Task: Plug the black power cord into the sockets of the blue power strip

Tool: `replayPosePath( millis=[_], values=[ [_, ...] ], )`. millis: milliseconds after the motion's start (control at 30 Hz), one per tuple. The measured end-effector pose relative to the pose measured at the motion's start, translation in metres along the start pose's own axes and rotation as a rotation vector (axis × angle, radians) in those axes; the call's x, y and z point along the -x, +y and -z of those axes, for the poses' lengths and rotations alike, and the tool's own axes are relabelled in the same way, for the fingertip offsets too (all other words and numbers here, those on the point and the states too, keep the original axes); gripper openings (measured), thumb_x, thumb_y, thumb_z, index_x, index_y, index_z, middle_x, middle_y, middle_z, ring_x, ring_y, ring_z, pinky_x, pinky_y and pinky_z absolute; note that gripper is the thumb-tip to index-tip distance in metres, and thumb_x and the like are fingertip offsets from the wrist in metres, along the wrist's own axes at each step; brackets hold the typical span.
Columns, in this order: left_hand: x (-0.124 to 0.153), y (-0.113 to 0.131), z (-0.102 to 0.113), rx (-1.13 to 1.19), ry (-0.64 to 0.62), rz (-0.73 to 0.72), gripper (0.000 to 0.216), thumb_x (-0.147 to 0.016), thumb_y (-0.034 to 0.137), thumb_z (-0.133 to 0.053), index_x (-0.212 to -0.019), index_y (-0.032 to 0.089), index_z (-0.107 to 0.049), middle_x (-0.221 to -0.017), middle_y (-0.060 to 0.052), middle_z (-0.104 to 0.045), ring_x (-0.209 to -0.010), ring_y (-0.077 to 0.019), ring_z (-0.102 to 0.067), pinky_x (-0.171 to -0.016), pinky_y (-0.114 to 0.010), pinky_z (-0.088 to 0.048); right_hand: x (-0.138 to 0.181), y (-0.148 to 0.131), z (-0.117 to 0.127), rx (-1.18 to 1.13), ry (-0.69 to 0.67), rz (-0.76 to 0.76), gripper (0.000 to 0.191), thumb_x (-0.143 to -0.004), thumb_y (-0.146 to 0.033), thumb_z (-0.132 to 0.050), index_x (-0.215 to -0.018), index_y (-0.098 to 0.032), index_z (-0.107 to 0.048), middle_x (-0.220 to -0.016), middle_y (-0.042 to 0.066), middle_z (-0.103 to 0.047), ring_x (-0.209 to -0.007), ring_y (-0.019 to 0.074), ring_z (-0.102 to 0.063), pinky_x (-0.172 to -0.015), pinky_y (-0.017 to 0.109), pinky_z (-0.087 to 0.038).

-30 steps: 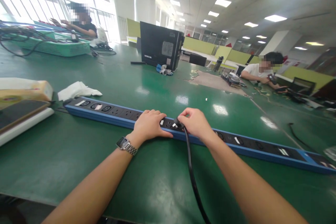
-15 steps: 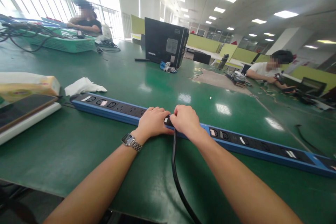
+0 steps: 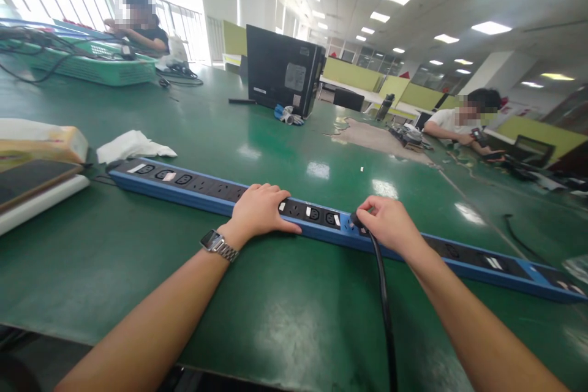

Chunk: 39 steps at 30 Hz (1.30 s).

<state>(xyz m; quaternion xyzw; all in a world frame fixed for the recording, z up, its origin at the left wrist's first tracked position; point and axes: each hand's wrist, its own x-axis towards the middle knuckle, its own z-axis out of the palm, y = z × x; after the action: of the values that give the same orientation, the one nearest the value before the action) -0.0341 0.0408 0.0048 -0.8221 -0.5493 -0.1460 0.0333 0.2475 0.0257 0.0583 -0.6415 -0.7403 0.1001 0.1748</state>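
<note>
A long blue-and-black power strip (image 3: 202,192) with several sockets lies at a slant across the green table. My left hand (image 3: 260,209), a metal-banded watch on its wrist, grips the strip left of its middle, fingers over the far side and thumb along the near edge. Farther right, my right hand (image 3: 388,220) is closed on a black power plug (image 3: 354,218) above the strip, by a blue socket section (image 3: 349,225). From it a thick black cable (image 3: 383,294) runs down past the table's front edge. Whether the plug touches the strip I cannot tell.
Behind the strip stand a black computer case (image 3: 280,73) and gloves (image 3: 288,115). On the left are a tissue pack (image 3: 50,142), a phone (image 3: 37,182), crumpled tissue (image 3: 135,146) and a green basket (image 3: 110,72) of cables. Two people sit across the table.
My right hand has moved right along the strip with the plug and cable, away from my left hand, uncovering several sockets. My left hand still grips the strip. The view has shifted slightly.
</note>
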Motion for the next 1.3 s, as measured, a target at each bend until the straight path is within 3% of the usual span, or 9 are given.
replayPosePath(
  millis=[200, 333, 433, 500, 633, 767, 1000, 1300],
  values=[
    [0.001, 0.000, 0.001, -0.029, -0.014, 0.009, 0.087, -0.061, 0.089, -0.057, -0.113, 0.020, -0.067, -0.106, -0.009, -0.071, -0.099, -0.0304, -0.064, -0.091, -0.041, -0.043, -0.005, -0.011, -0.012, 0.039, 0.006, 0.011, 0.017, -0.075, -0.027, -0.054, -0.070, -0.019, -0.069, -0.059, 0.002, -0.063, -0.060, 0.0151, -0.055, -0.058, 0.026, -0.034],
    [0.001, -0.001, 0.001, -0.034, -0.017, 0.005, 0.087, -0.062, 0.088, -0.057, -0.114, 0.020, -0.067, -0.106, -0.010, -0.071, -0.100, -0.0308, -0.064, -0.091, -0.042, -0.043, -0.003, -0.006, 0.012, -0.038, 0.079, -0.010, 0.019, -0.075, -0.030, -0.054, -0.072, -0.019, -0.070, -0.058, 0.001, -0.063, -0.057, 0.0148, -0.055, -0.056, 0.026, -0.035],
    [0.000, -0.001, 0.001, -0.039, -0.016, 0.003, 0.086, -0.062, 0.088, -0.058, -0.114, 0.019, -0.068, -0.106, -0.010, -0.071, -0.099, -0.0308, -0.064, -0.090, -0.042, -0.043, 0.003, 0.018, 0.044, -0.071, 0.165, -0.079, 0.026, -0.075, -0.040, -0.055, -0.074, -0.019, -0.071, -0.056, 0.000, -0.063, -0.052, 0.0151, -0.053, -0.053, 0.027, -0.035],
    [0.000, -0.001, 0.001, -0.038, -0.009, 0.001, 0.086, -0.062, 0.087, -0.058, -0.114, 0.020, -0.067, -0.106, -0.009, -0.071, -0.099, -0.0307, -0.064, -0.090, -0.041, -0.043, 0.008, 0.042, 0.056, 0.006, 0.120, -0.099, 0.028, -0.073, -0.043, -0.056, -0.071, -0.020, -0.071, -0.054, 0.000, -0.062, -0.052, 0.0160, -0.053, -0.052, 0.028, -0.035],
    [0.000, -0.001, 0.000, -0.038, -0.012, 0.002, 0.087, -0.061, 0.088, -0.057, -0.114, 0.020, -0.068, -0.105, -0.009, -0.072, -0.099, -0.0306, -0.065, -0.089, -0.041, -0.044, 0.021, 0.089, 0.049, 0.067, 0.034, -0.117, 0.033, -0.073, -0.047, -0.052, -0.072, -0.020, -0.071, -0.058, 0.001, -0.065, -0.058, 0.0180, -0.058, -0.056, 0.029, -0.037],
    [0.000, -0.001, 0.000, -0.040, -0.008, -0.003, 0.087, -0.062, 0.089, -0.057, -0.114, 0.020, -0.067, -0.106, -0.009, -0.072, -0.099, -0.0301, -0.065, -0.089, -0.041, -0.044, 0.029, 0.110, 0.035, 0.062, 0.088, -0.164, 0.037, -0.073, -0.051, -0.051, -0.074, -0.020, -0.071, -0.052, 0.000, -0.060, -0.054, 0.0178, -0.055, -0.055, 0.029, -0.036],
    [0.001, -0.002, -0.001, -0.044, -0.003, -0.003, 0.086, -0.062, 0.088, -0.058, -0.114, 0.020, -0.067, -0.105, -0.009, -0.071, -0.099, -0.0308, -0.065, -0.090, -0.042, -0.044, 0.025, 0.110, 0.037, 0.052, 0.011, -0.102, 0.036, -0.075, -0.050, -0.051, -0.077, -0.021, -0.072, -0.055, -0.001, -0.061, -0.054, 0.0172, -0.055, -0.055, 0.029, -0.037],
    [0.000, -0.002, -0.002, -0.018, 0.001, -0.005, 0.086, -0.061, 0.089, -0.058, -0.113, 0.021, -0.067, -0.106, -0.009, -0.071, -0.099, -0.0305, -0.065, -0.090, -0.042, -0.044, 0.023, 0.097, 0.035, 0.255, 0.011, -0.010, 0.028, -0.078, -0.042, -0.049, -0.076, -0.023, -0.070, -0.057, 0.000, -0.063, -0.055, 0.0179, -0.056, -0.056, 0.029, -0.036]
  ],
)
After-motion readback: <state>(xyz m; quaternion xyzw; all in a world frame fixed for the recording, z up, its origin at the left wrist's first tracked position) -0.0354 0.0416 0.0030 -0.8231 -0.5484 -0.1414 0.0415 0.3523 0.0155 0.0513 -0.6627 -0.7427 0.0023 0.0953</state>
